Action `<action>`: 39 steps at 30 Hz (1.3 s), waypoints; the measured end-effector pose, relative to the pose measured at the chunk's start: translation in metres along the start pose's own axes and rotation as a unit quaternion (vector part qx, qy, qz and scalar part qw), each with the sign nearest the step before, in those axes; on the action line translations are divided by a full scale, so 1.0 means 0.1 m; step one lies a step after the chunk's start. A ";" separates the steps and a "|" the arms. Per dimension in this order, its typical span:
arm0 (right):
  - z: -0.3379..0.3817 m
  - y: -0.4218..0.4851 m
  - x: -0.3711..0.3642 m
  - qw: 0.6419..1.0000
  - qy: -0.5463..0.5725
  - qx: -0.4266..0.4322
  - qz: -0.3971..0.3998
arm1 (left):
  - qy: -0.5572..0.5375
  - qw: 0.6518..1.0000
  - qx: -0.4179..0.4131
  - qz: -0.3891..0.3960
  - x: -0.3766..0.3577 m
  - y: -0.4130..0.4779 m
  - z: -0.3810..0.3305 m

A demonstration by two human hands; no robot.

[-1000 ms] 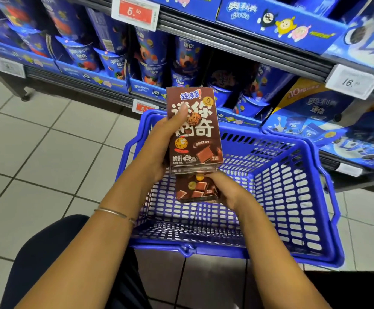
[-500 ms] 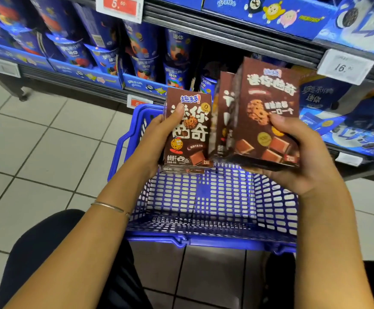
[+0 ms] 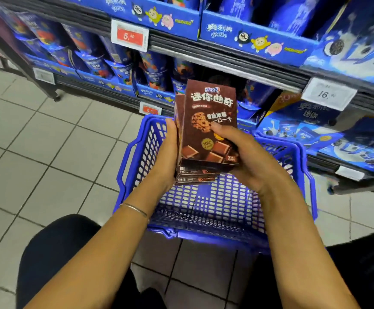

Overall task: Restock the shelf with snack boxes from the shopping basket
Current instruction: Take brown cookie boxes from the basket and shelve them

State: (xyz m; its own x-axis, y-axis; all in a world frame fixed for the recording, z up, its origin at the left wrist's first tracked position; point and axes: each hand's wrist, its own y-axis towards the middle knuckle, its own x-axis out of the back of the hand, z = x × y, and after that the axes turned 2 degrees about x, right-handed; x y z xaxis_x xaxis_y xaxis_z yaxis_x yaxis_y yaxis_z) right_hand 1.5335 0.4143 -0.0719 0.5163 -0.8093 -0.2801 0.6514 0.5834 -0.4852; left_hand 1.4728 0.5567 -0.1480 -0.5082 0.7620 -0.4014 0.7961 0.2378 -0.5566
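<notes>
Both hands hold a stack of brown cookie boxes (image 3: 210, 112) upright above the blue shopping basket (image 3: 137, 152). My left hand (image 3: 167, 152) grips the stack's left side and back. My right hand (image 3: 244, 157) grips the front box from the right, thumb across its face. The bottoms of two or three boxes show, pressed together. The basket's mesh floor looks bare below them. The shelf (image 3: 226, 63) with blue snack packs runs behind the boxes.
Blue cup snacks (image 3: 154, 72) fill the lower shelf left of the boxes, with a dark gap right behind the stack. Blue cookie cartons (image 3: 315, 130) lie on the right. Price tags (image 3: 130, 35) hang on the shelf rails. Tiled floor (image 3: 47, 141) spreads to the left; my dark knees frame the basket.
The separate boxes in each hand have come together into one stack held by both hands. The view has shifted up and toward the shelf.
</notes>
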 end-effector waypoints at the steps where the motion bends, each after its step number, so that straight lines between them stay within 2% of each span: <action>1: 0.19 -0.12 -0.03 1.000 -0.001 0.005 -0.004 | -0.017 1.000 0.009 0.006 -0.14 -0.16 -0.13; 6: 1.39 -0.94 -0.34 0.999 0.029 0.009 -0.035 | -0.061 0.998 0.013 -0.015 -0.83 -1.01 -1.05; 12: 3.10 -2.20 -1.00 0.997 0.065 0.016 -0.035 | -0.048 0.998 0.027 -0.012 -1.67 -2.24 -2.52; 18: 4.75 -3.42 -1.48 0.993 0.036 0.077 -0.083 | -0.029 0.996 0.026 0.078 -2.59 -3.48 -4.03; 22: 5.46 -4.03 -1.60 0.983 0.007 0.128 -0.133 | 0.004 0.994 0.009 0.111 -3.18 -3.99 -4.67; 29: 6.27 -4.60 -1.34 0.955 -0.004 0.223 -0.196 | 0.005 0.969 0.014 0.246 -4.09 -4.31 -5.17; 33: 6.56 -4.82 -1.07 0.945 0.022 0.264 -0.191 | 0.061 0.983 -0.021 0.170 -4.49 -4.24 -5.27; 39: 6.96 -5.03 -0.59 0.930 0.033 0.333 -0.152 | 0.016 0.975 0.017 0.219 -5.07 -4.10 -5.30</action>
State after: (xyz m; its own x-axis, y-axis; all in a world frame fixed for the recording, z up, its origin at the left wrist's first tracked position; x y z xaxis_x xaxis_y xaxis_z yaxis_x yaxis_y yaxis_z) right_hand 1.5626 0.2161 0.7656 0.2319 -0.9332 -0.2747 0.9727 0.2225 0.0652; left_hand 1.5789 0.3919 0.6693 -0.1107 0.8045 -0.5835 0.9229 -0.1347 -0.3608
